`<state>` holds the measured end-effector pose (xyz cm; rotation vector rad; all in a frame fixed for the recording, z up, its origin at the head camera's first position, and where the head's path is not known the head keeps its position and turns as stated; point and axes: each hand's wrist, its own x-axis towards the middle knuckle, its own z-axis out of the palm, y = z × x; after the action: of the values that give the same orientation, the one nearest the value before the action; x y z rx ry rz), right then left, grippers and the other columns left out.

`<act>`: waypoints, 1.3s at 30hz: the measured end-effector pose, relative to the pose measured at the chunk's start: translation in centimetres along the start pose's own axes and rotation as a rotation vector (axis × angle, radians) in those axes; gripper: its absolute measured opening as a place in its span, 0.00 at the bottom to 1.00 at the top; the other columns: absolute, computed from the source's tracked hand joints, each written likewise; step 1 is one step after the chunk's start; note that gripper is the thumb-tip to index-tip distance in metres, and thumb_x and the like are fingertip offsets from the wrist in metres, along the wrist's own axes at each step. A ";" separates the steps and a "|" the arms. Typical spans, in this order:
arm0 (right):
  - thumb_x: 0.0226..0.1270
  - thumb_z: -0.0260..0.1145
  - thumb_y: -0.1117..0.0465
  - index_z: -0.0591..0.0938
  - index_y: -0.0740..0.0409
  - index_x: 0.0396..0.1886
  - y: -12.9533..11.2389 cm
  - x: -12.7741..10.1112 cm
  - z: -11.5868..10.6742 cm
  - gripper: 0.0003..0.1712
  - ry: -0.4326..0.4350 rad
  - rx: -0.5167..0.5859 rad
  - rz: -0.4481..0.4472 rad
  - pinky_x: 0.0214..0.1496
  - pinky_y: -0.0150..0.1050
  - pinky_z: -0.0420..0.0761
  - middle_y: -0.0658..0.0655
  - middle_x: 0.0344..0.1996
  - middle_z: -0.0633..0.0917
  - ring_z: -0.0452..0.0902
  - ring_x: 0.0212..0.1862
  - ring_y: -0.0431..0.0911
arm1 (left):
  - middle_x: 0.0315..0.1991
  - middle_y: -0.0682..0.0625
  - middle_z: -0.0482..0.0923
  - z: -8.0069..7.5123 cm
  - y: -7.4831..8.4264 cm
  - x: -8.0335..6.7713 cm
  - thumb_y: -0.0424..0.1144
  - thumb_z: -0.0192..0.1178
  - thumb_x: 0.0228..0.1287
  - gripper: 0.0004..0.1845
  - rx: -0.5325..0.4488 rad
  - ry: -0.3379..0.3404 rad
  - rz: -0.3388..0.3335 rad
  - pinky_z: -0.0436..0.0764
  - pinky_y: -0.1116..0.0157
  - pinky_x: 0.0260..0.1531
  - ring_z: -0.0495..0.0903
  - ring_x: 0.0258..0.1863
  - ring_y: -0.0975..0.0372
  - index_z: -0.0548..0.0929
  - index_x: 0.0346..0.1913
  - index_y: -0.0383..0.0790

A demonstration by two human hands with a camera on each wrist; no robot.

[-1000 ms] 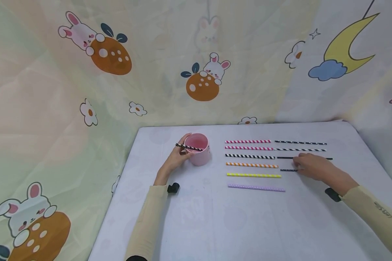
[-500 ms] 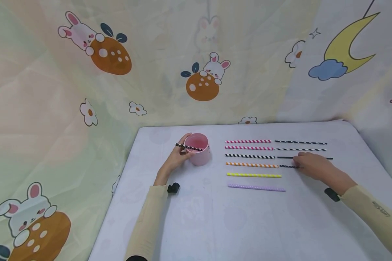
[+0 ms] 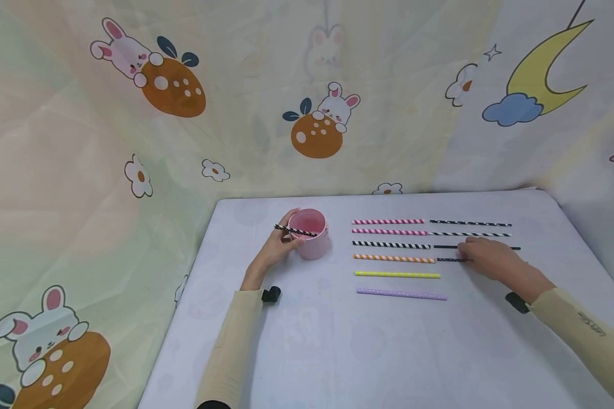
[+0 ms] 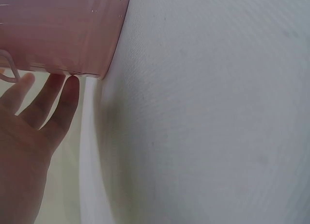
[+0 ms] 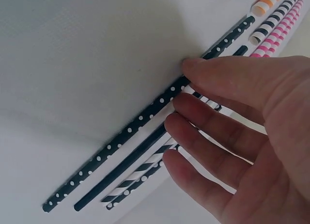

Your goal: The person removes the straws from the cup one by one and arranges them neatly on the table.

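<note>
Black dotted straw (image 5: 145, 118) under flat right hand (image 3: 491, 258) fingertip.

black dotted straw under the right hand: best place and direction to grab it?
Likely mid-length, from above. The dotted straw lies flat on the table, close beside the plain black straw, so a sideways grip has little room on that side. A thumb-and-finger pinch across its thin round body suits best; the right hand has its thumb touching it there.
</note>
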<state>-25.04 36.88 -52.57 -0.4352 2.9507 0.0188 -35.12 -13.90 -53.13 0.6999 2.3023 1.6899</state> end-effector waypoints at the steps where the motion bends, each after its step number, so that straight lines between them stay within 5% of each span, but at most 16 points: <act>1: 0.60 0.72 0.68 0.84 0.59 0.37 0.0 0.0 -0.1 0.06 -0.005 0.000 0.000 0.40 0.49 0.80 0.53 0.31 0.82 0.76 0.32 0.47 | 0.73 0.41 0.66 0.0 0.0 0.0 0.35 0.67 0.66 0.43 0.004 -0.001 -0.001 0.75 0.52 0.62 0.74 0.64 0.47 0.56 0.80 0.48; 20: 0.58 0.76 0.56 0.84 0.61 0.43 -1.4 0.3 -3.0 0.18 0.008 -0.009 -0.042 0.44 0.54 0.82 0.57 0.35 0.84 0.79 0.36 0.50 | 0.73 0.42 0.65 0.0 0.2 -0.2 0.36 0.67 0.66 0.43 -0.006 -0.002 -0.013 0.73 0.52 0.65 0.72 0.65 0.47 0.56 0.80 0.51; 39: 0.57 0.76 0.44 0.74 0.67 0.66 -3.7 2.9 -6.6 0.44 0.044 0.041 -0.015 0.57 0.62 0.77 0.69 0.56 0.80 0.77 0.55 0.64 | 0.74 0.42 0.65 0.0 0.4 -0.1 0.35 0.67 0.66 0.44 -0.004 0.000 -0.023 0.76 0.58 0.60 0.74 0.62 0.50 0.56 0.80 0.50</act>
<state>-27.73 32.33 -46.45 -0.4573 2.9852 -0.0531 -34.93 -13.88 -52.77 0.6702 2.2978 1.6840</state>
